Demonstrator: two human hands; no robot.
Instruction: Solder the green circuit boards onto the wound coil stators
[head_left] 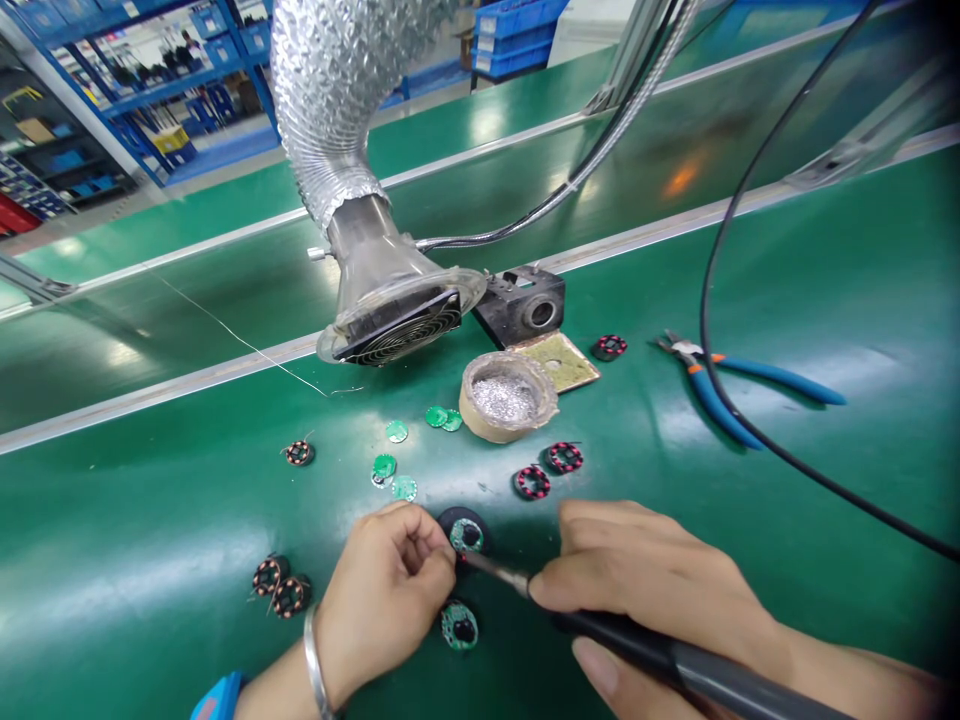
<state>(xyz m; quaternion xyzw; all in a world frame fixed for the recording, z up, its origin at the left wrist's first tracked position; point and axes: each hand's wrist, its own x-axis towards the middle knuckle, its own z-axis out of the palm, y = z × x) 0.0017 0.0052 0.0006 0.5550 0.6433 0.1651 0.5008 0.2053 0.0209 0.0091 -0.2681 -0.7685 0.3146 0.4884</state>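
My right hand [660, 590] is closed round the black handle of a soldering iron [637, 640]. The iron's tip touches the lower edge of a round green circuit board [466, 535] on a black round base. At the left edge of that board, the fingers of my left hand [397, 580] are pinched together; whatever they hold is too small to make out. Just below lies a second round board [459, 625] with a black centre, close to my left fingertips.
A fume extractor hood [405, 310] hangs above the bench, near a tub of solder bits [506, 395], a sponge tray [559, 362] and an iron stand [525, 305]. Blue-handled cutters [720, 390] lie right, beneath a black cable. Small coils [532, 482] and green discs [403, 487] are scattered around.
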